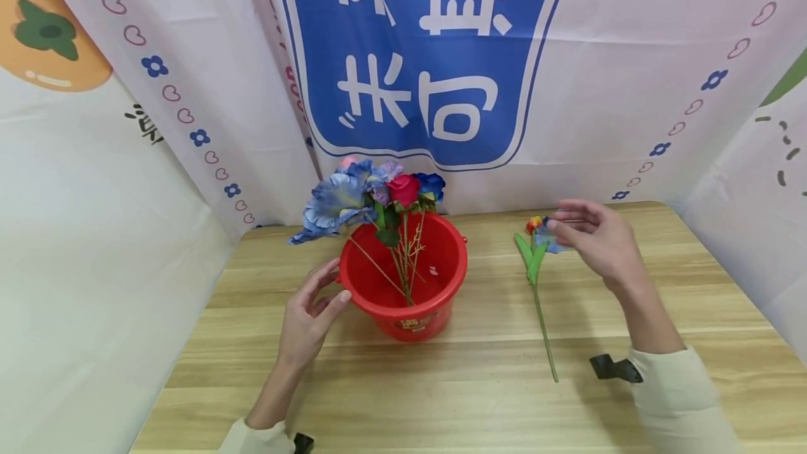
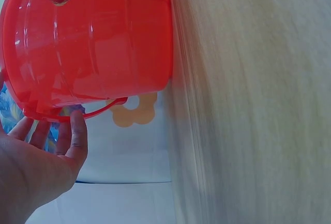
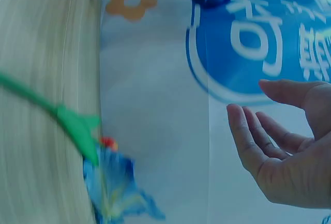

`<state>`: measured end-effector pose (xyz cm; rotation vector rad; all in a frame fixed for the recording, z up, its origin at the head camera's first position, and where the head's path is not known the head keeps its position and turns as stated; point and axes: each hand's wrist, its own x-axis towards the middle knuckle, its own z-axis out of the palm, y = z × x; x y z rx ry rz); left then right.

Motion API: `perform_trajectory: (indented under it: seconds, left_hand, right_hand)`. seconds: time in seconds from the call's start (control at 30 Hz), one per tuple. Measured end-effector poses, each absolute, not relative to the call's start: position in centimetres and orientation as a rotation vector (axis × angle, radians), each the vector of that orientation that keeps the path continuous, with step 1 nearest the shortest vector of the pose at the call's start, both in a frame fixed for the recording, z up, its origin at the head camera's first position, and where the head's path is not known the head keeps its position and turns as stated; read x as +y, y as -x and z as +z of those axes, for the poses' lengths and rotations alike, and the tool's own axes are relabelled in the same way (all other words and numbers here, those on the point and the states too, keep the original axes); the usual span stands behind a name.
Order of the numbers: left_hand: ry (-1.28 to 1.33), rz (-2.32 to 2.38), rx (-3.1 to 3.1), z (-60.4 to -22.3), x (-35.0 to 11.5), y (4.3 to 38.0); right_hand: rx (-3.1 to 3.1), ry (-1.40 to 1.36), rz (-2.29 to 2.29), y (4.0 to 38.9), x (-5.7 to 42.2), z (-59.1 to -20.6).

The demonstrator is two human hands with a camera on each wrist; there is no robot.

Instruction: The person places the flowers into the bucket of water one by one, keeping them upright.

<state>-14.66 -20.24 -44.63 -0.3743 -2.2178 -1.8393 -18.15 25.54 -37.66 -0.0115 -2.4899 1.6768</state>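
Observation:
A red plastic bucket (image 1: 421, 328) stands on the table, holding several artificial flowers, among them a large blue bloom (image 1: 337, 205) and a red rose (image 1: 403, 190). My left hand (image 1: 309, 321) rests against the bucket's left side, its fingers at the rim beside the handle (image 2: 98, 113) and its thumb farther forward. To the right of the bucket lies a green-stemmed flower (image 1: 536, 275) with long leaves and an orange-red head, overlapping blue petals (image 3: 116, 182). Above them hovers my right hand (image 1: 599, 240), fingers loosely bent, nothing between fingers and thumb.
The wood-grain table (image 1: 492, 398) meets a white printed cloth (image 1: 592, 111) at the back, bearing a blue panel with white characters (image 1: 416, 54). Cloth also hangs on both sides. A black strap (image 1: 614, 368) sits at the right cuff.

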Motion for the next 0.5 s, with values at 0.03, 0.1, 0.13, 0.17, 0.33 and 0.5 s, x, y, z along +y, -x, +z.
perform_trajectory:
  seconds: [0.03, 0.1, 0.13, 0.17, 0.33, 0.5]
  left_hand:
    - [0.374, -1.839, -2.217, -44.6, -20.2, 14.7]
    - [0.376, -1.839, -2.214, -44.6, -20.2, 14.7]
    - [0.377, -1.841, -2.211, -44.6, -20.2, 14.7]
    - [0.379, -1.842, -2.209, -44.6, -20.2, 14.6]
    - [0.385, -1.846, -2.201, -44.7, -20.2, 14.6]
    - [0.388, -1.849, -2.198, -44.7, -20.2, 14.7]
  right_hand:
    - [-2.492, 0.019, 1.677, 18.2, 26.2, -37.8]
    - [-2.493, 0.013, 1.686, 18.2, 27.4, -38.1]
    - [-2.495, 0.007, 1.688, 18.2, 27.9, -38.2]
    - [-2.501, -0.004, 1.684, 18.3, 28.5, -38.5]
    - [-2.533, -0.043, 1.693, 18.7, 31.2, -40.1]
    - [-2.571, -0.035, 1.759, 19.4, 33.7, -41.9]
